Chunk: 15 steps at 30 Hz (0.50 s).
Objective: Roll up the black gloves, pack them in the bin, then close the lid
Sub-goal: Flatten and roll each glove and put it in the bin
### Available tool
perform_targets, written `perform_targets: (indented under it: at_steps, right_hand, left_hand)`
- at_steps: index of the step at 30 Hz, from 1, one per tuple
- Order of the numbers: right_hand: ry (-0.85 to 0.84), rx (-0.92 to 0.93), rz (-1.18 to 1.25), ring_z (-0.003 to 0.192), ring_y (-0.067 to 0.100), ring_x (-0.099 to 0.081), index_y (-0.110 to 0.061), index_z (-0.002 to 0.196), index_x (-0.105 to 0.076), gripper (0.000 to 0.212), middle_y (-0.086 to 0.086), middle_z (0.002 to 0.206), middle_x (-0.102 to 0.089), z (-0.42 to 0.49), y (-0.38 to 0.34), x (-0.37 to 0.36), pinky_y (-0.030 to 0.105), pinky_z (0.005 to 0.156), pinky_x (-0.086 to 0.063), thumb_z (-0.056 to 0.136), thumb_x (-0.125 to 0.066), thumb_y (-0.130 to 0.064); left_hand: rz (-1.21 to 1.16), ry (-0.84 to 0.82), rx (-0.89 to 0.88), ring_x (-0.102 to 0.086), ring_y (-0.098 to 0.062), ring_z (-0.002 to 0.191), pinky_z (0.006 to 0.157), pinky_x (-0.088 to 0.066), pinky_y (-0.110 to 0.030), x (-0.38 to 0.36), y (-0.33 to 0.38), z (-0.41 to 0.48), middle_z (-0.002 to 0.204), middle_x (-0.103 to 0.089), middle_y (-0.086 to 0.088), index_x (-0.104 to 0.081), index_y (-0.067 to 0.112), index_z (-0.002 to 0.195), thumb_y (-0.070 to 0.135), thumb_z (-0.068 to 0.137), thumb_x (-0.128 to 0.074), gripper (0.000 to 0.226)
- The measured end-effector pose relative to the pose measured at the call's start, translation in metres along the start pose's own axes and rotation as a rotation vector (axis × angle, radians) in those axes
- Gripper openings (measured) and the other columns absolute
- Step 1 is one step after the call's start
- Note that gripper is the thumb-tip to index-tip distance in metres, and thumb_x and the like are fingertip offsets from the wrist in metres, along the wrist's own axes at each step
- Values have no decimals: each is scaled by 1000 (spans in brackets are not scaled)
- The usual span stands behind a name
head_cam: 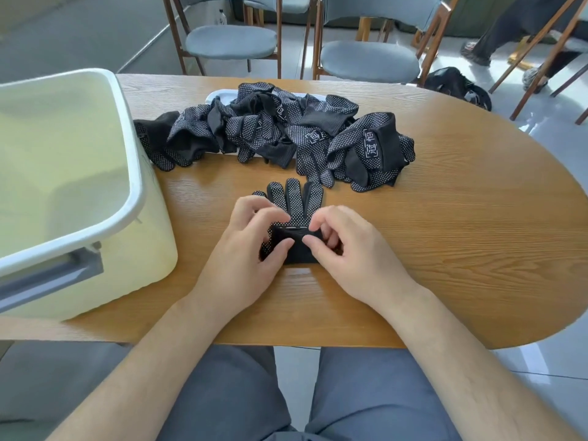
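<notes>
Here, glove (294, 198) between both hands (245, 249)

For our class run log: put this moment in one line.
step: rolling glove from cuff | left hand: pinches it | right hand: pinches it | bin: open, left | glove pile: behind

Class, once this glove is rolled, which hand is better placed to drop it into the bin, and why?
Probably the left hand: it grips the glove and sits nearer the open bin, which stands on that side.
</notes>
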State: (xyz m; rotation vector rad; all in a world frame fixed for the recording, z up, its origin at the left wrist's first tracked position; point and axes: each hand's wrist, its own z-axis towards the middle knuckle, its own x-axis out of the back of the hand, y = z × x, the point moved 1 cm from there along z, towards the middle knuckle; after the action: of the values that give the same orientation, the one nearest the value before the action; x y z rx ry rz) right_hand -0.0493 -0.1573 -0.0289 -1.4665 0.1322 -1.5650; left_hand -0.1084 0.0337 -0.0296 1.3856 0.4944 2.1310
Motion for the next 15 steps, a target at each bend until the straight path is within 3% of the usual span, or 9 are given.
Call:
perform_targets:
  at_steps: [4, 8, 11, 15]
  right_hand:
    - [135, 87, -100, 89, 13, -54, -14, 99, -69, 18, -1, 108, -51, -5, 5, -7, 23, 80, -46, 94, -73, -31]
    - [39, 206, -128, 117, 15, -52, -12, 117, -73, 45, -2, 130, -61, -15, 11, 0, 26, 106, -41, 91, -69, -48]
    - [27, 205, -138, 120, 18, -53, -13, 124, -72, 44, -5, 130, -67, -16, 16, -1, 33, 107, -44, 91, -67, -43]
    - [76, 202, -104, 112, 17, -56, -13, 118, -73, 30, -7, 115, -71, -12, 16, 0, 30, 99, -47, 97, -66, -33]
  left_hand:
    - [181, 45, -156, -55, -22, 98, 92, -41, -22, -3, -4, -4, 112, -62, -1, -74, 12, 99, 21, 96, -68, 11]
    - [195, -23, -176, -59, -21, 111, 98, -47, -33, 4, -10, -17, 123, -66, 5, -75, 15, 115, 38, 96, -63, 32]
    - [217, -111, -101, -55, -17, 121, 100, -45, -39, 9, -10, -21, 133, -61, 14, -70, 23, 125, 54, 88, -63, 49]
    - [176, -85, -71, -58, -16, 116, 96, -49, -43, 9, -8, -16, 124, -65, 14, -71, 22, 118, 35, 91, -63, 32]
